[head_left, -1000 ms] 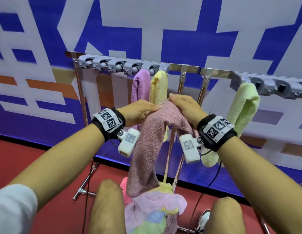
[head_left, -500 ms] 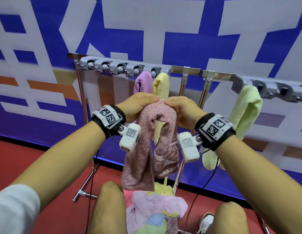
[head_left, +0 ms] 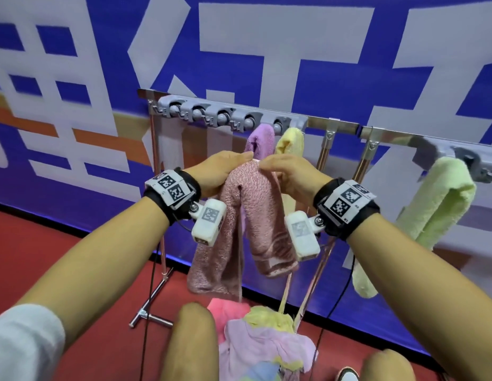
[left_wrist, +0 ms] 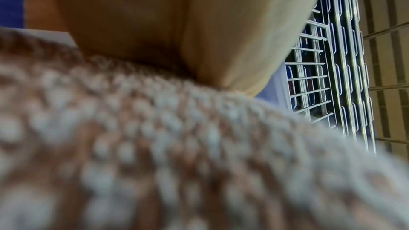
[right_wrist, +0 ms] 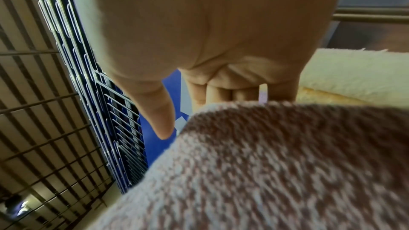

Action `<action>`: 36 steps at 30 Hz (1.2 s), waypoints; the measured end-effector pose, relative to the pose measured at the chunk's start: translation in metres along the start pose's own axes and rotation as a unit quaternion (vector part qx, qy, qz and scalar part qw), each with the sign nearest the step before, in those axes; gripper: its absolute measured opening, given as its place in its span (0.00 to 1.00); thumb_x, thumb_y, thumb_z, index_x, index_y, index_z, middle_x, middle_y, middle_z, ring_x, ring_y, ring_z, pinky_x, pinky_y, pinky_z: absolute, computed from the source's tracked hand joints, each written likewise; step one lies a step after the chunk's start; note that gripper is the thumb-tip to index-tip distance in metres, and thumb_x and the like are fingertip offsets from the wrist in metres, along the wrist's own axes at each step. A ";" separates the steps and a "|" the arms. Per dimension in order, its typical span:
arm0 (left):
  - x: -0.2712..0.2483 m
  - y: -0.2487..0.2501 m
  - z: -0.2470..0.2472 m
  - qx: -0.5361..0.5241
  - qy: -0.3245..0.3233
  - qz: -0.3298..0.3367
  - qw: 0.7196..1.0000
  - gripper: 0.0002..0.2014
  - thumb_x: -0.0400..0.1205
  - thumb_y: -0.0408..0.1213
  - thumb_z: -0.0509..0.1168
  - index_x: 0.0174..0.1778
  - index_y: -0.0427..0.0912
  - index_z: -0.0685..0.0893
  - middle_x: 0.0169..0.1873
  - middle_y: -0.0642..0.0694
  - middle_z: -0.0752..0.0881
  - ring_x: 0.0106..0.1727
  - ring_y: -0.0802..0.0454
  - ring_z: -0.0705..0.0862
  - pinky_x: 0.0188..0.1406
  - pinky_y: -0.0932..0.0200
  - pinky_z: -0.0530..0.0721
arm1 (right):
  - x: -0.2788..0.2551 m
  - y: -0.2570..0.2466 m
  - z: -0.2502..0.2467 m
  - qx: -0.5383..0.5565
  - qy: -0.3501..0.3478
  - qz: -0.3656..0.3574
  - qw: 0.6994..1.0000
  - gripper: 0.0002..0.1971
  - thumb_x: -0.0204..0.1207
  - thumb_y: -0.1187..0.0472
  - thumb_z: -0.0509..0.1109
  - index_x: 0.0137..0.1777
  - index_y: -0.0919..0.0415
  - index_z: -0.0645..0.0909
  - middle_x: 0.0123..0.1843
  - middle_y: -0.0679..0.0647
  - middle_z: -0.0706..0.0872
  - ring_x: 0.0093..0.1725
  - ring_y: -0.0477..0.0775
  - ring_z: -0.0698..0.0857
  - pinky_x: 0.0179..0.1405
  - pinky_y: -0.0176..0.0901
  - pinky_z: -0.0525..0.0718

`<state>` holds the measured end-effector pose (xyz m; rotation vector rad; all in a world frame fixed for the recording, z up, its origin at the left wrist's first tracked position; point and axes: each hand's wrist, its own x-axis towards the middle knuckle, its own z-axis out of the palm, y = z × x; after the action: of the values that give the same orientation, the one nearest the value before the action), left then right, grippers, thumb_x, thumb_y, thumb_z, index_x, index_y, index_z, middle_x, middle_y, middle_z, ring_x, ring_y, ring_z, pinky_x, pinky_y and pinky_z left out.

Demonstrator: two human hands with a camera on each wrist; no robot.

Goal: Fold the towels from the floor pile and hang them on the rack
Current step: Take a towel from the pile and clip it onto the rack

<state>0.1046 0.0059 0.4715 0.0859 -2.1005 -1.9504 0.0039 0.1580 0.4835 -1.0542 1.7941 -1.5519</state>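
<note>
Both hands, left hand [head_left: 220,171] and right hand [head_left: 291,174], pinch the folded pink towel [head_left: 247,224] at its top fold, just before the rack [head_left: 335,127]. Three towels hang done. Pile [head_left: 266,345] remains on the floor, near.
</note>
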 end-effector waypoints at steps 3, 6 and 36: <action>0.007 0.001 -0.014 0.046 0.020 0.001 0.999 0.18 0.89 0.41 0.57 0.39 0.38 0.85 0.28 0.48 0.89 0.29 0.57 0.85 0.33 0.63 0.82 | 0.022 -0.002 0.005 -0.046 -0.036 0.001 0.998 0.09 0.79 0.60 0.73 0.36 0.57 0.84 0.38 0.55 0.84 0.37 0.51 0.80 0.42 0.44 0.76; 0.013 0.005 -0.029 0.119 0.063 0.004 0.991 0.19 0.89 0.44 0.58 0.36 0.40 0.84 0.24 0.52 0.87 0.25 0.61 0.82 0.28 0.69 0.79 | 0.043 -0.008 0.014 -0.068 -0.057 0.011 0.996 0.10 0.81 0.62 0.70 0.36 0.56 0.80 0.36 0.51 0.83 0.35 0.48 0.79 0.41 0.41 0.77; 0.067 -0.021 -0.122 0.068 0.351 0.224 0.907 0.24 0.73 0.12 0.62 0.60 0.38 0.82 0.48 0.54 0.88 0.49 0.68 0.86 0.49 0.69 0.81 | 0.180 -0.080 0.049 0.035 0.002 0.000 0.999 0.04 0.67 0.62 0.57 0.33 0.54 0.70 0.34 0.54 0.72 0.31 0.53 0.70 0.32 0.44 0.69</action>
<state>0.0659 -0.1297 0.4683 0.2624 -1.5826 -1.2438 -0.0387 -0.0216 0.5690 -1.0186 1.7296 -1.6044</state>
